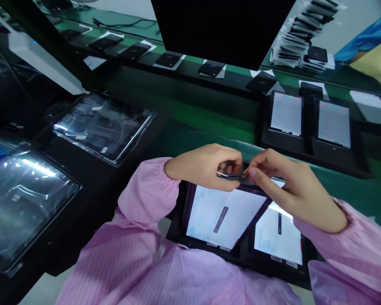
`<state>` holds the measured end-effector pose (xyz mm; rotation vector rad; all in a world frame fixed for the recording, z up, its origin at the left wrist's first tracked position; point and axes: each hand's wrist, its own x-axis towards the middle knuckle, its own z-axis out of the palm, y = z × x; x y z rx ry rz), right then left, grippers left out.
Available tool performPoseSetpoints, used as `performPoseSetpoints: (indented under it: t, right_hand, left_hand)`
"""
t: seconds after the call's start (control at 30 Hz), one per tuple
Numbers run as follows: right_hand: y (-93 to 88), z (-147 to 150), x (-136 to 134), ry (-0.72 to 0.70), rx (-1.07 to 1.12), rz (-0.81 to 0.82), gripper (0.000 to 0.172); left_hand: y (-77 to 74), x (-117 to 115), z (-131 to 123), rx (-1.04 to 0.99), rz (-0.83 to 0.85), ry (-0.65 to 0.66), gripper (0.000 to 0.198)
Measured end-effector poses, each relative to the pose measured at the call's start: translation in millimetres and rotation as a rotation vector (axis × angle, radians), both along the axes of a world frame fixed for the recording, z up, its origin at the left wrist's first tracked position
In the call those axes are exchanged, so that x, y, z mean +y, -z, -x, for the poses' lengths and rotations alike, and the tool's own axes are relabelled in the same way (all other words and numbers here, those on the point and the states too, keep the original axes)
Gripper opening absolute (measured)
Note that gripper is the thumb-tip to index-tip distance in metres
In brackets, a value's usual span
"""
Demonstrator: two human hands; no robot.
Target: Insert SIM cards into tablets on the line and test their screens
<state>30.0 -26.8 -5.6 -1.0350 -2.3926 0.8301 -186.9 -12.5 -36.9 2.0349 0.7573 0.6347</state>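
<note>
My left hand (206,167) is closed around a pair of metal tweezers (229,176), whose tips point right. My right hand (284,186) pinches a small orange strip (246,171) between thumb and finger, close to the tweezer tips. What the strip belongs to is too small to make out. Below both hands, a lit tablet (200,212) and a second lit tablet (262,237) lie side by side in a black tray (246,252). Each screen shows a dark narrow bar.
Two more lit tablets (286,113) stand in a black tray farther right. Film-covered panels (104,123) lie at the left beneath a white device (44,61). A black monitor (222,29) hangs ahead, above a row of small black devices (168,59) on papers. A blue sleeve (365,40) shows top right.
</note>
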Motion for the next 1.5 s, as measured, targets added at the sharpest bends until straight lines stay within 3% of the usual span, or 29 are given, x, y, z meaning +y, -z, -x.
performPoseSetpoints:
  t: [0.17, 0.3, 0.4, 0.67, 0.93, 1.0, 1.07, 1.13, 1.23, 1.3, 1.37, 1.43, 1.5]
  right_hand:
    - [-1.8, -2.4, 4.2, 0.040, 0.033, 0.080, 0.019]
    - [-1.0, 1.1, 0.8, 0.034, 0.031, 0.096, 0.018]
    - [3.0, 12.3, 0.2, -0.044, 0.030, 0.115, 0.013]
    - [-0.5, 24.5, -2.3, -0.184, -0.040, 0.076, 0.011]
    - [-1.4, 30.5, 1.0, -0.306, -0.057, 0.061, 0.016]
    - [-0.3, 32.3, 3.5, -0.304, -0.063, 0.088, 0.015]
    - [2.4, 30.7, 9.0, -0.269, -0.076, 0.139, 0.014]
    - [8.4, 20.9, 19.4, -0.177, -0.063, 0.210, 0.011]
    - [25.3, -22.5, 40.5, 0.123, 0.071, 0.259, 0.033]
    - [41.1, -73.3, 49.2, 0.387, 0.159, 0.222, 0.040]
    - [59.5, -134.1, 47.2, 0.672, 0.116, 0.148, 0.038]
    - [80.3, -192.4, 35.5, 0.942, -0.053, 0.074, 0.030]
    - [103.0, -237.9, 20.9, 1.093, -0.188, 0.071, 0.022]
  left_hand:
    - [2.2, -4.4, -1.9, 0.017, -0.010, -0.056, 0.008]
    - [3.6, -17.0, 7.0, -0.157, 0.153, -0.236, 0.008]
    - [9.4, -29.1, 11.8, -0.307, 0.186, -0.350, 0.012]
    - [20.4, -35.8, 5.0, -0.452, 0.106, -0.366, 0.011]
    - [20.6, -34.8, 4.7, -0.484, 0.117, -0.404, 0.016]
    - [25.0, -37.0, 6.7, -0.509, 0.188, -0.416, 0.016]
    - [35.5, -40.2, 7.0, -0.558, 0.364, -0.435, 0.020]
    - [51.1, -41.0, 4.3, -0.589, 0.560, -0.542, 0.032]
    - [74.9, -27.6, -4.7, -0.581, 0.703, -0.835, 0.038]
    - [85.2, -5.7, -11.6, -0.553, 0.700, -0.992, 0.038]
    - [91.1, 23.6, -16.6, -0.533, 0.663, -1.059, 0.041]
    - [95.2, 54.0, -17.3, -0.401, 0.588, -1.086, 0.046]
    - [98.5, 78.4, -13.8, -0.157, 0.470, -1.045, 0.055]
